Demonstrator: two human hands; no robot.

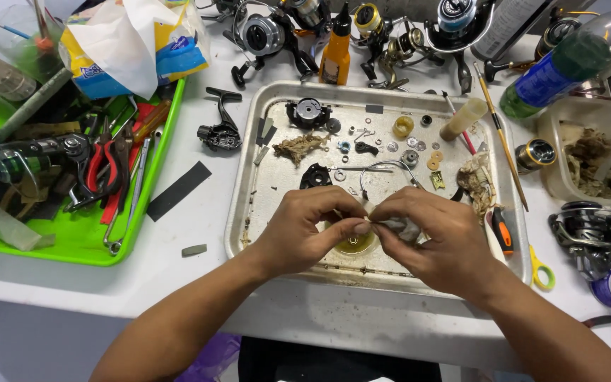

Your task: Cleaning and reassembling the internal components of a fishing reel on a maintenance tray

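Small part [370, 221], mostly hidden, pinched between fingertips over near edge of metal tray [249, 212], above a yellow dish [355, 244]. Left hand [305, 230] curled, thumb and forefinger nipping the part. Right hand [429, 237] also pinching it, with a grey rag [401, 228] tucked under the fingers. Scattered washers and screws farther up the tray. Green tray [72, 237] of pliers off left; orange bottle [336, 53] and reels beyond.

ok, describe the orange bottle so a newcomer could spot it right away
Start at the metal tray in the middle of the white table. Just beyond its far rim, among the dark fishing reels, stands the orange bottle. It is upright with a black pointed nozzle, the only orange thing in that row.
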